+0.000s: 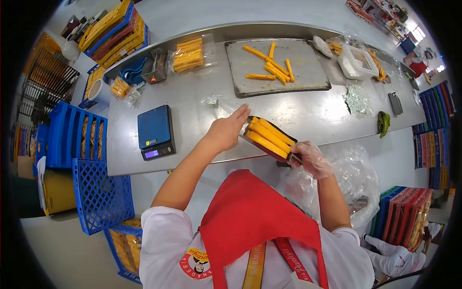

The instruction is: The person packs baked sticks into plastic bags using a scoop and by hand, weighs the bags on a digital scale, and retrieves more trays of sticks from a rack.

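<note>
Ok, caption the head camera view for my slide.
At a metal table, gloved right hand grips a scoop of yellow sticks, bare left hand at its other end.

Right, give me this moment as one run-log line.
left grip: at end of scoop; right grip: gloved, holding scoop; scoop: yellow sticks; tray: loose sticks; scale: display lit

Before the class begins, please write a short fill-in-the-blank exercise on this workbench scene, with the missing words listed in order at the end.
1. Beside the yellow sticks, the person's right grip wears a clear plastic ____.
2. Farther away, loose sticks lie on a rimmed rectangular metal ____.
3. The scale has a platform coloured ____.
4. The apron over the white shirt is coloured ____.

Missing words: glove; tray; blue; red.
</note>
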Demonstrator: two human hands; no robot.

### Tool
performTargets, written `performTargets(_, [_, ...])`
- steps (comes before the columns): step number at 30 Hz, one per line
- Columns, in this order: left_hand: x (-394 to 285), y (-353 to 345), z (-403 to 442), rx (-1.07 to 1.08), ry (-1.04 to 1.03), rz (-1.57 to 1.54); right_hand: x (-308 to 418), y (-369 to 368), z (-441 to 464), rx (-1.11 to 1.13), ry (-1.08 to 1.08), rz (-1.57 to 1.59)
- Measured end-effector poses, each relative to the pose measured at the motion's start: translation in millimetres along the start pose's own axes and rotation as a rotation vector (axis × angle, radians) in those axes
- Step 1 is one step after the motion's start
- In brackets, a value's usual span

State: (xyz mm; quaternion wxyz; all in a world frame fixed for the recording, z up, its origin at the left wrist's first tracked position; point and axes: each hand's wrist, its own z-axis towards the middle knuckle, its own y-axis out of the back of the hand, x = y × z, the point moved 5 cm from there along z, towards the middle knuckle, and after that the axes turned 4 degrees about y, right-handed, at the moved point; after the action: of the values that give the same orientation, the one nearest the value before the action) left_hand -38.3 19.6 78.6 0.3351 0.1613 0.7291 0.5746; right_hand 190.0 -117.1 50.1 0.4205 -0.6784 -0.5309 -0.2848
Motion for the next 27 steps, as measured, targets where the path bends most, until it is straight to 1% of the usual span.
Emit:
performTargets(1, [-4, 2, -3, -0.007, -0.051, -0.057, 2, -4, 2, -0.001, 0.002, -0.001])
performTargets(2, [-7, 3, -3, -0.011, -0.051, -0.057, 3, -7, 5, -0.029, 0.009, -0.102])
performTargets(3, [-13, 0, -2, 0.017, -0.016, -0.053, 5, -10, 9, -0.055, 0.015, -0.204])
performTargets(4, [-18, -3, -1, 0.045, 0.021, -0.049, 6, -14, 16, -0.051, 0.018, -0.208])
performTargets(5, [-24, -12, 1, 0.039, 0.025, -0.049, 5, -16, 25, -0.061, 0.012, -0.283])
performTargets(6, [-27, -27, 6, -0.010, 0.047, -0.081, 5, -18, 35, -0.072, 0.007, -0.358])
performTargets(7, [-31, -39, 10, -0.058, 0.067, -0.113, 7, -24, 46, -0.068, 0.009, -0.361])
performTargets(8, [-39, -49, 15, -0.062, 0.070, -0.113, 11, -31, 58, -0.045, 0.022, -0.489])
performTargets(9, [-47, -59, 19, -0.045, 0.064, -0.180, 14, -35, 70, -0.021, 0.034, -0.616])
performTargets(10, [-54, -64, 23, -0.028, 0.056, -0.247, 15, -34, 84, -0.019, 0.035, -0.617])
performTargets(11, [-59, -64, 26, -0.029, 0.057, -0.247, 14, -33, 100, -0.014, 0.052, -0.737])
performTargets(12, [-60, -64, 29, -0.031, 0.099, -0.301, 12, -31, 114, -0.010, 0.069, -0.857])
performTargets(13, [-58, -62, 32, -0.032, 0.141, -0.354, 7, -25, 128, -0.011, 0.070, -0.856])
performTargets(14, [-52, -62, 33, -0.044, 0.114, -0.427, 9, -19, 137, -0.003, 0.200, -1.014])
performTargets(15, [-42, -61, 35, -0.043, 0.112, -0.428, 9, -11, 142, 0.006, 0.330, -1.171])
performTargets(16, [-35, -50, 34, -0.002, 0.051, -0.377, 9, -4, 137, 0.002, 0.324, -1.170])
performTargets(17, [-25, -42, 33, 0.040, -0.013, -0.326, 19, 2, 125, -0.137, 0.506, -1.252])
performTargets(18, [-4, -44, 37, -0.057, -0.001, -0.328, 27, 9, 111, -0.281, 0.688, -1.329])
performTargets(19, [15, -34, 38, -0.114, 0.009, -0.221, 24, 21, 103, -0.289, 0.682, -1.332])
performTargets(20, [29, -22, 38, -0.170, 0.020, -0.115, 22, 42, 94, -0.486, 0.678, -1.375])
performTargets(21, [37, -15, 37, -0.168, 0.013, -0.119, 21, 61, 86, -0.684, 0.671, -1.411])
performTargets(22, [44, -6, 36, -0.176, 0.035, 0.030, 15, 76, 88, -0.690, 0.667, -1.414])
performTargets(23, [50, -1, 37, -0.185, 0.058, 0.180, 0, 97, 97, -0.623, 0.431, -1.120])
performTargets(24, [53, -9, 40, -0.312, -0.026, 0.248, -19, 113, 106, -0.545, 0.204, -0.822])
performTargets(25, [55, -19, 48, -0.312, -0.031, 0.246, -19, 106, 105, -0.551, 0.203, -0.822])
performTargets(27, [51, -48, 68, -0.004, -0.040, 0.148, -21, 65, 107, -0.430, 0.236, -0.433])
